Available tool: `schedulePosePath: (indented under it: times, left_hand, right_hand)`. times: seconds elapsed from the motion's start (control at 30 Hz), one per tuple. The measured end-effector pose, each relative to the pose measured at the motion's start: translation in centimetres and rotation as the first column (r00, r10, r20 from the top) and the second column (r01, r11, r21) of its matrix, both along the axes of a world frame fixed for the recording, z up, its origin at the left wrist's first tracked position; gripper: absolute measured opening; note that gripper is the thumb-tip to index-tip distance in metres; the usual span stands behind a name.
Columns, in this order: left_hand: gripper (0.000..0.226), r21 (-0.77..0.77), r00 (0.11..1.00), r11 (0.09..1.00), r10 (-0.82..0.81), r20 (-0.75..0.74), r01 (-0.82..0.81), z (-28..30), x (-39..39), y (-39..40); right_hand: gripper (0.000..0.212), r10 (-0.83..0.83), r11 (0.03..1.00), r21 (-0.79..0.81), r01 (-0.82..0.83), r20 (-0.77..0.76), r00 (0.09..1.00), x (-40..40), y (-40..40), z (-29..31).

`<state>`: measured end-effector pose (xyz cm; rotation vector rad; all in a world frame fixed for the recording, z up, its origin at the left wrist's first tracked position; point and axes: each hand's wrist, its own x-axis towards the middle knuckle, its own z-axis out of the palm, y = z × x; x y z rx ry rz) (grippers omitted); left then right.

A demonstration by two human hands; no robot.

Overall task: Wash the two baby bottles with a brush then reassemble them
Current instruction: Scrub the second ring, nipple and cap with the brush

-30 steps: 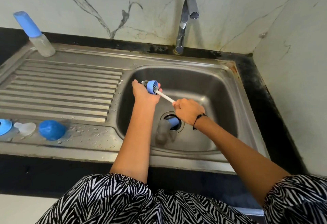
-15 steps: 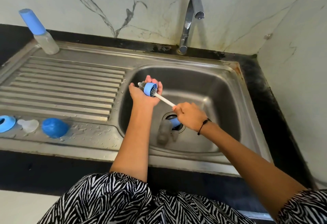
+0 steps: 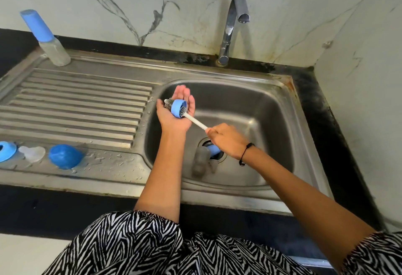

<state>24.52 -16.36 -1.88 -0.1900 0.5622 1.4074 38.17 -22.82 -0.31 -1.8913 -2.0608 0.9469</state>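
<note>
Left hand (image 3: 174,112) palm-up over the sink basin (image 3: 267,109), fingers loosely cupped around a blue bottle collar ring (image 3: 178,108) resting in the palm. Bottle brush (image 3: 196,122) threaded through the ring, bristle head poking out the far side toward the fingers, white handle running down-right into the right hand (image 3: 226,141). Right hand closed around the handle end, black cord at the wrist.

In the basin by the drain (image 3: 218,157): a baby bottle (image 3: 201,161) lying on its side, blurred, with a blue part (image 3: 214,149) at its upper end just under the right hand; cannot tell what that part is.

Second baby bottle (image 3: 46,37) upright with blue cap on, at the far left corner of the drainboard (image 3: 76,105). Near edge of drainboard, left to right: blue ring (image 3: 6,151), partly cut off; clear silicone nipple (image 3: 32,153); blue dome cap (image 3: 65,156). Water droplets around them.

Tap (image 3: 232,27) above the basin, no stream visible.
</note>
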Motion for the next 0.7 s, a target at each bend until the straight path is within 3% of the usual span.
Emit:
schedulePosePath:
  times: [0.1,0.2,0.33,0.43,0.53,0.57,0.7]
  left_hand:
    - [0.053,-0.080,0.991,0.997,-0.002,-0.131,-0.008,0.4,0.6,0.5]
    - [0.031,-0.138,0.936,0.990,-0.078,-0.343,0.032,1.2,1.9,0.7]
    - [0.009,-0.079,0.858,0.997,-0.028,-0.512,-0.014,2.1,2.6,0.4]
    - [0.017,-0.046,0.768,0.997,0.018,-0.640,-0.061,0.6,2.3,0.4]
    - [0.004,-0.030,0.657,0.994,0.048,-0.753,-0.106,-0.6,2.4,0.0]
    - [0.009,-0.037,0.631,0.993,0.044,-0.775,-0.115,-0.8,2.3,0.0]
    - [0.027,-0.087,0.654,0.989,0.012,-0.756,-0.118,-1.2,1.4,0.7]
  right_hand:
    - [0.038,-0.043,0.994,0.107,0.023,0.192,0.980,-0.3,-0.2,-0.7]
    - [0.035,-0.093,0.988,0.142,0.056,0.268,0.959,-0.3,0.5,-0.1]
    - [0.033,-0.079,0.959,0.280,-0.029,0.366,0.927,0.2,0.4,1.5]
    - [0.031,-0.058,0.912,0.380,-0.155,0.495,0.867,0.6,-0.5,2.4]
    - [0.024,-0.047,0.856,0.437,-0.277,0.599,0.799,0.7,-1.4,2.3]
    - [0.018,-0.057,0.830,0.454,-0.322,0.644,0.763,0.7,-1.7,2.2]
    - [0.021,-0.131,0.719,0.547,-0.429,0.713,0.689,1.0,-1.9,2.0]
